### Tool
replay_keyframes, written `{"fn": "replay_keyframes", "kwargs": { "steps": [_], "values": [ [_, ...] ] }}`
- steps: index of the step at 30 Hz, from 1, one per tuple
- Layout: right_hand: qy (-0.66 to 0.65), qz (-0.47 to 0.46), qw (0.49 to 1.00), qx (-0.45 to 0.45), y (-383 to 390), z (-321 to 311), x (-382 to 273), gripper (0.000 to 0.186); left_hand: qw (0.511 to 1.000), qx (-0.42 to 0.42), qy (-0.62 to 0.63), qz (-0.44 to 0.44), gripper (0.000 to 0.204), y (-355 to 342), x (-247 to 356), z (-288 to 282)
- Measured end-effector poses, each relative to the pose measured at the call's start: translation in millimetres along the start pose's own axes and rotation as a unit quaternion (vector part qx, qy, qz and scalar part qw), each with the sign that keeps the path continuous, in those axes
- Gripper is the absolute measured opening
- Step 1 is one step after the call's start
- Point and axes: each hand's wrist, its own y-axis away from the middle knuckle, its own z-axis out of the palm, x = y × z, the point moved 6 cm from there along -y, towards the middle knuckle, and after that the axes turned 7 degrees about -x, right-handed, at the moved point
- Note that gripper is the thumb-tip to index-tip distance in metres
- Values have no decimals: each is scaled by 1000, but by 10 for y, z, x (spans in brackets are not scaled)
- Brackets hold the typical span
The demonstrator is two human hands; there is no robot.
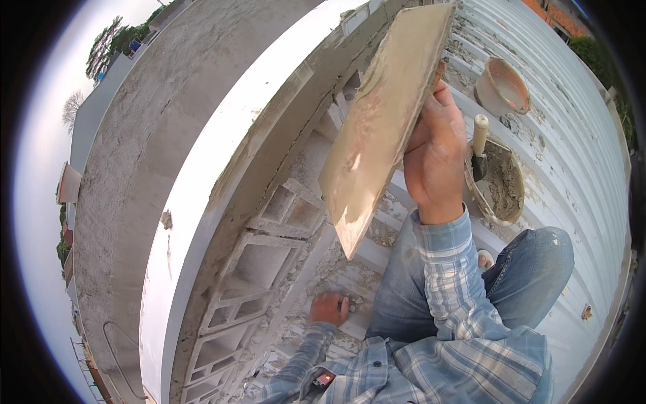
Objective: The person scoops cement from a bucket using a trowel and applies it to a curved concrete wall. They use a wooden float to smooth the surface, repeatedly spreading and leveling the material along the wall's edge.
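My right hand (436, 155) is raised, its fingers closed round the back of a plastering float (380, 128). The float is a long flat board with a pointed lower end, its face smeared with wet grey mortar. It is tilted and held clear of the plastered ledge beside it. Lower down, my left hand (330, 308) rests by the foot of the block wall, curled up small. A dark band or object shows at its fingers; what it holds, if anything, is hidden. A bucket of mortar (505, 182) with a light-handled trowel (480, 138) standing in it is right of my right wrist.
A second bucket (501, 87) lies tipped farther off on the ribbed metal roof (572, 135). Left of me runs a wall of hollow blocks (259, 259) under a smooth white ledge (202, 182). Mortar crumbs litter the roof by the wall. My bent knee (538, 262) is near the bucket.
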Motion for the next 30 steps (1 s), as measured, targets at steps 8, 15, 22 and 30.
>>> {"fn": "replay_keyframes", "kwargs": {
  "steps": [8, 15, 22, 30],
  "values": [
    [13, 99, 994, 45, -821, -437, 196, 36, 1000, 21, 20, 10, 19, 36, -35, 42],
    [67, 82, 994, 31, -1151, 55, 252, 28, 999, 1, -24, 27, 20, 44, -29, 34],
    [172, -77, 977, -103, -1411, -379, -392, 37, 1000, 15, 16, 13, 18, 18, -19, -10],
    [369, -132, 916, -89, -1167, -413, 42, 50, 999, 26, 6, 24, 16, 49, -42, 36]
  ]
}}
